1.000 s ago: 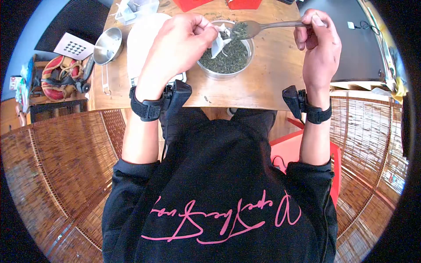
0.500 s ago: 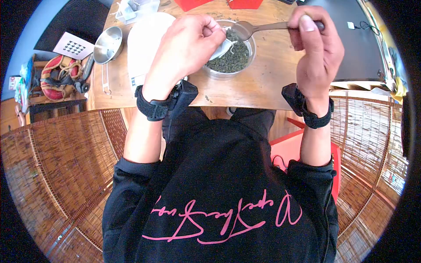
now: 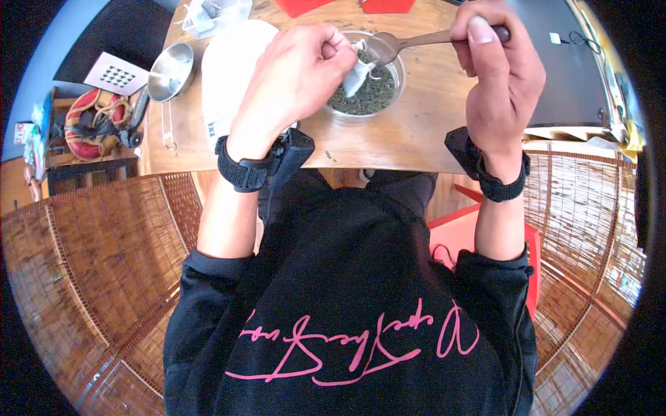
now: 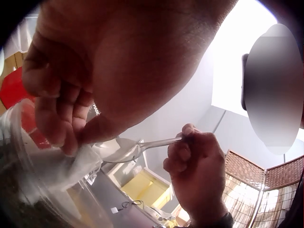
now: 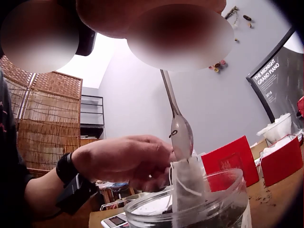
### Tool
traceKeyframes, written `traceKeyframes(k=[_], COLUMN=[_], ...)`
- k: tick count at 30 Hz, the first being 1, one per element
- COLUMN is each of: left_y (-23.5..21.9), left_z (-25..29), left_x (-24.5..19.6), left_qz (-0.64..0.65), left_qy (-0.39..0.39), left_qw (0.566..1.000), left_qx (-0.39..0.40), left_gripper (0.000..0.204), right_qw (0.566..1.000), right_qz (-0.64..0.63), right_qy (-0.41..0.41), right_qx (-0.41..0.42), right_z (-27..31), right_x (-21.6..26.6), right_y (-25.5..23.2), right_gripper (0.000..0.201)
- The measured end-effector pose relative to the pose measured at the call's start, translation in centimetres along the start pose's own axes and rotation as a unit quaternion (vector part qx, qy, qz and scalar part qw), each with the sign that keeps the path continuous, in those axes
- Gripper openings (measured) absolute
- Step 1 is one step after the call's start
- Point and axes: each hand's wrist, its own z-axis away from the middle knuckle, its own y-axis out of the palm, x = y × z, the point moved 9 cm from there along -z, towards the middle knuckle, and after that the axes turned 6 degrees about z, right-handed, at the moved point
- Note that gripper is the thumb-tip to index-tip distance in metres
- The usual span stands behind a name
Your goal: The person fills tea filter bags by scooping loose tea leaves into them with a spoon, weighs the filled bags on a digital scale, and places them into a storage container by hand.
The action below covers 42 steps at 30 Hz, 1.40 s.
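Over a clear bowl (image 3: 400, 89) of dried green tea leaves (image 3: 371, 105), my left hand (image 3: 295, 76) pinches a small white tea bag (image 3: 356, 80) by its upper edge. The bag hangs upright with a loose string, as the right wrist view shows the bag (image 5: 185, 190) above the bowl's rim. My right hand (image 3: 503, 83) grips a spoon (image 3: 427, 40) by the end of its handle. The spoon's bowl (image 5: 182, 137) is tilted steeply, its tip at the bag's mouth, with a leaf bit stuck to it. No heap of leaves shows on the spoon.
Left of the bowl is a white round-topped scale (image 3: 232, 69). A metal pan (image 3: 172, 73) lies farther left. At the back stand a clear container (image 3: 218, 17) with white bags and red boxes (image 3: 388, 5). Leaf crumbs dot the wooden table (image 3: 430, 132).
The spoon carried a heap of leaves a second ago; it has tipped into the bag and the heap is gone. My right hand has rolled over, and my left hand has shifted slightly right.
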Motion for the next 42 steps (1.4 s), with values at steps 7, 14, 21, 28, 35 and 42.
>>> traceKeyframes(k=[7,14,21,28,35,42], left_y=[0.3,0.5,1.0,0.8,-0.6,-0.9], left_z=[-0.2,0.0,-0.2,-0.1,0.1,0.4], left_x=[0.2,0.7,0.7,0.4,1.7,2.3], left_qz=[0.009,0.011,0.06,0.039,0.053,0.127], left_qy=[0.007,-0.001,-0.001,0.005,-0.039,-0.059], left_qw=[1.0,1.0,0.998,0.999,0.998,0.99], left_qx=[0.005,0.014,0.031,0.029,0.012,0.019], left_gripper=[0.025,0.024,0.024,0.023,0.022,0.02], right_qw=[0.999,0.996,0.996,0.994,0.999,0.986], right_qz=[-0.023,0.072,0.035,0.052,-0.038,0.103], right_qy=[0.008,-0.042,-0.087,-0.087,-0.011,0.059], right_qx=[0.022,-0.008,0.011,0.04,-0.02,0.115], right_z=[0.2,-0.1,0.3,0.6,-0.4,3.1], right_x=[-1.1,1.6,1.0,0.5,-1.3,-6.6], right_y=[-0.1,0.0,0.9,1.9,-1.5,3.7], right_gripper=[0.019,0.025,0.023,0.022,0.031,0.024])
